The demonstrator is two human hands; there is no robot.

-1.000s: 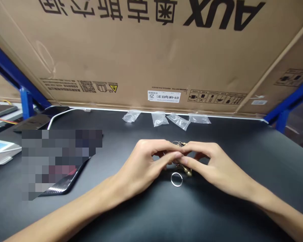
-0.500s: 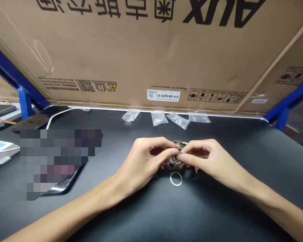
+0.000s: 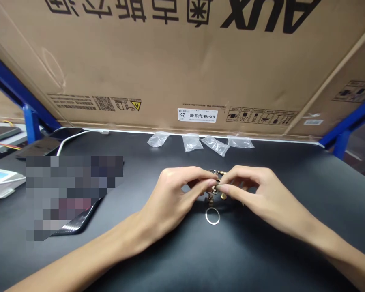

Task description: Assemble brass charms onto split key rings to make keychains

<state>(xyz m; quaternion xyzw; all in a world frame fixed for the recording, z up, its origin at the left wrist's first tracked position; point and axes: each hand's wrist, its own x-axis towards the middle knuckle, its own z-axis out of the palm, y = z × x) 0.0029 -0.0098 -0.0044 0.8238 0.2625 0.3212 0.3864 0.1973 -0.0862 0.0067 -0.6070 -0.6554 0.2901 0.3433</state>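
Over the middle of the black tabletop, my left hand [image 3: 182,194] pinches a keychain [image 3: 211,198] of metal rings and small brass-coloured pieces between thumb and forefinger. My right hand [image 3: 255,186] meets it from the other side, thumb and forefinger closed on a part of the same keychain. The fingertips almost touch and hide the spot where they grip. Brass-coloured bits dangle below and between the hands. A loose flat silver ring [image 3: 212,216] lies on the tabletop just nearer to me.
Several small clear plastic bags [image 3: 192,142] lie along the back edge, before a large cardboard box [image 3: 170,69]. Blue metal struts [image 3: 33,123] flank the box. A dark phone-like slab [image 3: 39,147], a white cable [image 3: 73,136] and a blurred-out object [image 3: 73,194] are on the left.
My right hand has shifted slightly right and turned, its fingers a little straighter. More of the hanging brass-coloured pieces shows. My left hand and the loose ring have barely moved.
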